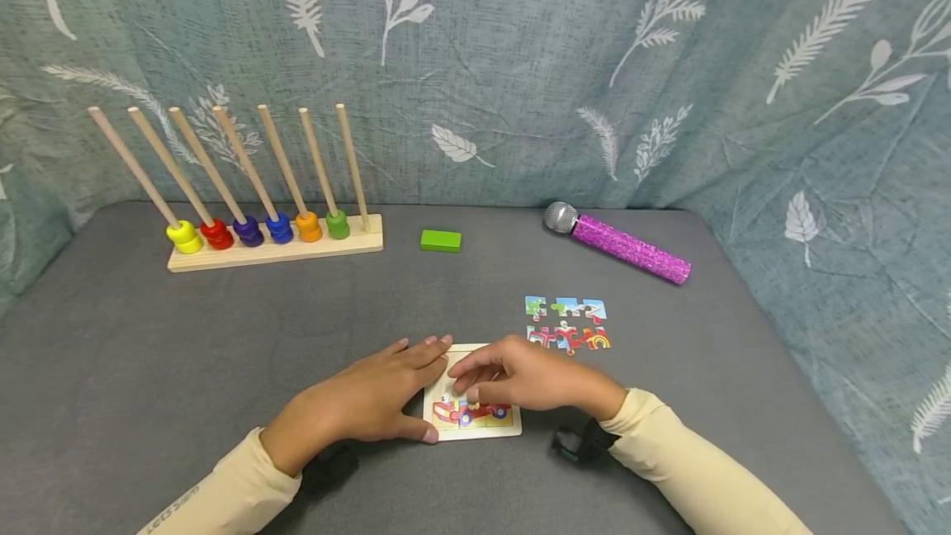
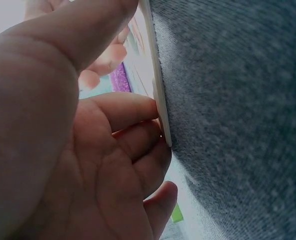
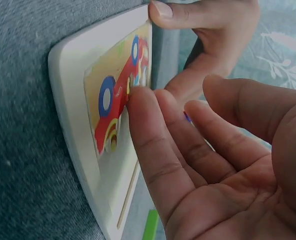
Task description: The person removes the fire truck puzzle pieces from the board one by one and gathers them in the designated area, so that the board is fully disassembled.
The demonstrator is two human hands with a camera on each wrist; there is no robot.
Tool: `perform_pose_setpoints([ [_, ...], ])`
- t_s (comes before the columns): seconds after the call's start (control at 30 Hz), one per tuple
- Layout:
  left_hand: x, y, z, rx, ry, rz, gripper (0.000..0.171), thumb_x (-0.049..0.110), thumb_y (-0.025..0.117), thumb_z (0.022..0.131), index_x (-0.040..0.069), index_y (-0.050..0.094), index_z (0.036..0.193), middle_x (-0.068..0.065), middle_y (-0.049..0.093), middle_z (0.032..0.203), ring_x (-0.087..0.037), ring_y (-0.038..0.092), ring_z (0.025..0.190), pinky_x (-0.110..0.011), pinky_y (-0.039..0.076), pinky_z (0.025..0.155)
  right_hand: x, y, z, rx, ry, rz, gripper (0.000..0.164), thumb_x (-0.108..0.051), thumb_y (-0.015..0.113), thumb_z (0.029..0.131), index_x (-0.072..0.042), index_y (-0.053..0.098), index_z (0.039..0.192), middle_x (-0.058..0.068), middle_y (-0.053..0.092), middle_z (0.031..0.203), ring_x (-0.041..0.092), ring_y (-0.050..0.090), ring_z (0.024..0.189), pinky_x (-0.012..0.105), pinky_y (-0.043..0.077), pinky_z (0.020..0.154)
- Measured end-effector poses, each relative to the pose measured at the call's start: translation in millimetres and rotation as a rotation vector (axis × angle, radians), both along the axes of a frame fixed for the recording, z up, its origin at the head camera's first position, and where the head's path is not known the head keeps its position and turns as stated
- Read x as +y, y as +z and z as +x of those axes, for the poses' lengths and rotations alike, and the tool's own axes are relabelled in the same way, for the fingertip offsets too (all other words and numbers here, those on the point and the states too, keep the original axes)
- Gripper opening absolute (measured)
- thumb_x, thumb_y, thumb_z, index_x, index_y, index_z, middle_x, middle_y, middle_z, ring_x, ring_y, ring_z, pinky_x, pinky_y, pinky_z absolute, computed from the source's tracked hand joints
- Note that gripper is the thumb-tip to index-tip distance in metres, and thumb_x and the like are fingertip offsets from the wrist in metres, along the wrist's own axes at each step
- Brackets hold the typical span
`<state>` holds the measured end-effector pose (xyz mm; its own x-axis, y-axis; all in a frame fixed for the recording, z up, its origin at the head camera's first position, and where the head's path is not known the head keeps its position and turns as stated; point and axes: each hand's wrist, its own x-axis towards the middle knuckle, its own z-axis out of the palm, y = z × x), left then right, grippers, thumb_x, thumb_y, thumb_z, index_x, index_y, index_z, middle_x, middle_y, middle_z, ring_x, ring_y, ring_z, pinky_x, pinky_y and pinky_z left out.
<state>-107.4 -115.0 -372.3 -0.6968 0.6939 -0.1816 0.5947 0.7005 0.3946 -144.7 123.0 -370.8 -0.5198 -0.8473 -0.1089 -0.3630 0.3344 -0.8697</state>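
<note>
A small wooden puzzle board (image 1: 481, 434) lies in front of me, with a red vehicle picture (image 1: 471, 413) fitted in its near half. My left hand (image 1: 382, 390) rests along the board's left side, its thumb at the near left corner and its other fingertips at the far left. Over the board hovers my right hand (image 1: 523, 374), fingers loosely bent and nothing pinched between them. In the right wrist view its index fingertip is right at the vehicle picture (image 3: 118, 97). Several loose jigsaw pieces (image 1: 567, 337) lie in two rows beyond the right hand.
A wooden peg stand (image 1: 275, 250) with coloured rings stands at the back left. Right of it lies a green block (image 1: 441, 241). A purple glittery microphone (image 1: 631, 249) lies at the back right. Patterned cloth (image 1: 505, 106) hangs behind the grey table (image 1: 297, 304).
</note>
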Motion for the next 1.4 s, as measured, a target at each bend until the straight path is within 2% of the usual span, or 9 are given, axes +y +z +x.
perform_pose_setpoints([
  [0.23, -1, 0.2, -0.9, -0.005, -0.001, 0.013, 0.086, 0.047, 0.073, 0.083, -0.002, 0.040, 0.146, -0.011, 0.023, 0.158, -0.028, 0.024, 0.143, -0.050, 0.019, 0.114, -2, -2.3, 0.0, 0.031, 0.023, 0.005, 0.029, -0.002, 0.061, 0.093, 0.001, 0.065, 0.122, 0.005, 0.070, 0.111, 0.004, 0.064, 0.093, 0.024, 0.052, 0.084],
  [0.53, 1, -0.4, -1.8, -0.011, 0.004, 0.029, 0.089, 0.046, 0.075, 0.083, 0.001, 0.035, 0.149, -0.011, 0.025, 0.158, -0.028, 0.025, 0.143, -0.050, 0.018, 0.115, -3, -6.4, 1.4, -0.060, 0.029, -0.019, 0.039, 0.006, 0.060, 0.091, 0.004, 0.057, 0.130, 0.011, 0.068, 0.116, 0.005, 0.065, 0.091, 0.027, 0.055, 0.079],
  [0.77, 2, -1.2, -1.8, -0.005, 0.009, 0.035, 0.088, 0.045, 0.075, 0.082, 0.001, 0.037, 0.148, -0.011, 0.027, 0.157, -0.028, 0.026, 0.143, -0.050, 0.018, 0.115, -4, -9.2, 3.5, -0.010, 0.023, -0.038, 0.037, 0.005, 0.061, 0.091, 0.003, 0.059, 0.127, 0.008, 0.068, 0.112, 0.004, 0.061, 0.082, 0.024, 0.053, 0.071],
  [1.17, 1, -0.2, -0.7, -0.009, 0.027, 0.032, 0.089, 0.045, 0.076, 0.081, 0.002, 0.038, 0.149, -0.010, 0.027, 0.157, -0.027, 0.026, 0.143, -0.049, 0.018, 0.115, -5, -12.0, 6.4, -0.041, 0.006, -0.120, 0.034, 0.007, 0.060, 0.091, 0.004, 0.059, 0.125, 0.013, 0.068, 0.112, 0.003, 0.061, 0.089, 0.026, 0.053, 0.080],
  [1.4, 1, -2.0, -0.4, -0.011, 0.036, 0.025, 0.089, 0.046, 0.077, 0.080, 0.003, 0.038, 0.148, -0.010, 0.027, 0.157, -0.027, 0.026, 0.143, -0.048, 0.018, 0.115, -6, -9.3, 9.2, 0.010, -0.020, -0.108, 0.034, 0.004, 0.064, 0.090, 0.002, 0.061, 0.124, 0.010, 0.068, 0.109, 0.004, 0.061, 0.087, 0.026, 0.053, 0.077],
])
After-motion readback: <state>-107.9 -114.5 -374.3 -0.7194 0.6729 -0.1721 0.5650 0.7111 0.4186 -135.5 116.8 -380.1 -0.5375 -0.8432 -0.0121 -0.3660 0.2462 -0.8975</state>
